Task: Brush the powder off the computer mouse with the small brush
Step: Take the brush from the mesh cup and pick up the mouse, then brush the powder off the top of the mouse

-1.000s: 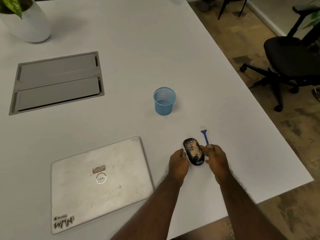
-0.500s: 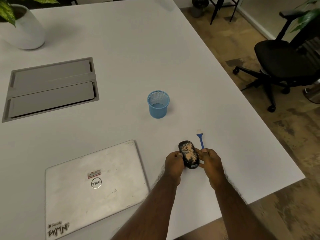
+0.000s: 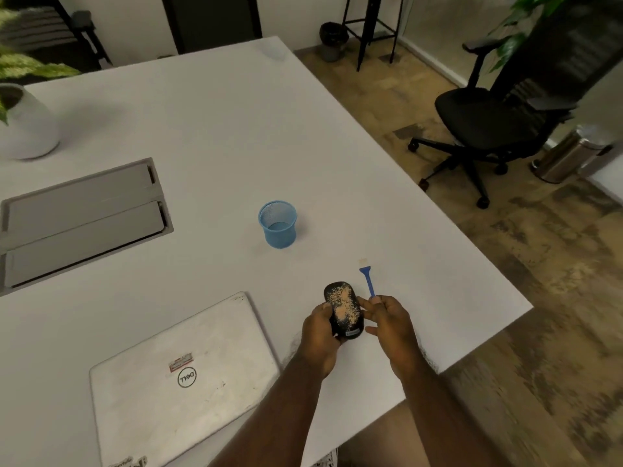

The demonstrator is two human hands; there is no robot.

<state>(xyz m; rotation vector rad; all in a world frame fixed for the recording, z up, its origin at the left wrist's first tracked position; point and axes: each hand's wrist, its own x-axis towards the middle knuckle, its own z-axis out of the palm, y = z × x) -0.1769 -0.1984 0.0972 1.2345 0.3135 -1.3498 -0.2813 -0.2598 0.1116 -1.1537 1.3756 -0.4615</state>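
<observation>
A black computer mouse (image 3: 344, 306) with tan powder scattered over its top sits in my left hand (image 3: 318, 335), which grips its left side and near end, just above the white table (image 3: 219, 129). The small brush (image 3: 367, 281) has a blue handle and pale bristles. It lies to the right of the mouse, bristles pointing away from me. My right hand (image 3: 391, 323) pinches the near end of the handle with its fingertips, and one finger rests against the mouse's right side.
A blue mesh cup (image 3: 278, 224) stands beyond the mouse. A closed white laptop (image 3: 182, 375) lies at the near left, a grey cable hatch (image 3: 81, 210) farther left, a potted plant (image 3: 23, 126) at the far left. The table's right edge is close; an office chair (image 3: 492, 119) stands beyond it.
My left hand has closed further round the mouse and raised its near end. My right hand stays at the brush handle. The view has tilted up, showing more of the room.
</observation>
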